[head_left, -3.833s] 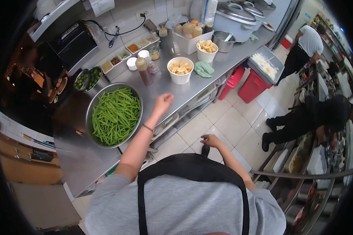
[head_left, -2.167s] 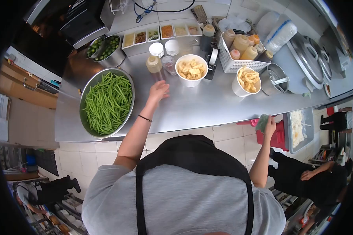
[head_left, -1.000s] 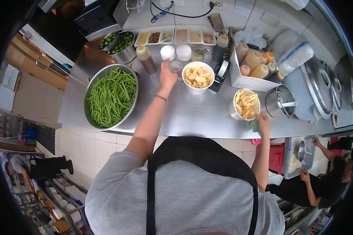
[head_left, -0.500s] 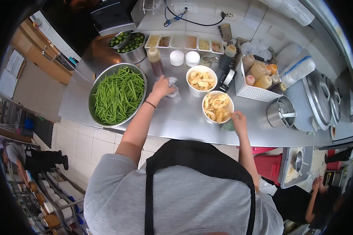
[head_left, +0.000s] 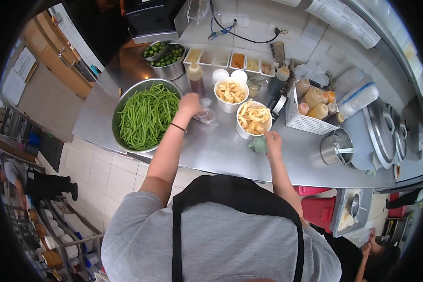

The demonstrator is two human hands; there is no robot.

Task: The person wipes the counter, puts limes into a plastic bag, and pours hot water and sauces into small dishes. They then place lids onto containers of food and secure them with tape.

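Observation:
My left hand [head_left: 189,105] is closed at the upper left side of a small clear plastic bag [head_left: 205,115] with something reddish inside. Its fingertips are partly hidden. Fingers pinched, my right hand [head_left: 273,142] holds the edge of a crumpled green thing [head_left: 257,145], thin like a bag or cloth. That lies just in front of a white paper tub [head_left: 242,131] of pale, curled fried pieces [head_left: 254,117]. Behind it and slightly left stands a second white tub [head_left: 227,106] with similar pieces. A squeeze bottle [head_left: 196,79] of brown sauce is upright beyond my left hand.
Left of my arm sits a large metal bowl [head_left: 115,120] of green beans. Small white containers [head_left: 238,60] line the back beside a pot [head_left: 169,71] of green fruit. On the right are a white basket [head_left: 308,123] of bottles and a steel pot [head_left: 331,152]. Other people are nearby.
Both tubs have shifted left and back on the counter. My right hand and the green thing have moved left with them. My left hand's fingers have curled in beside the plastic bag.

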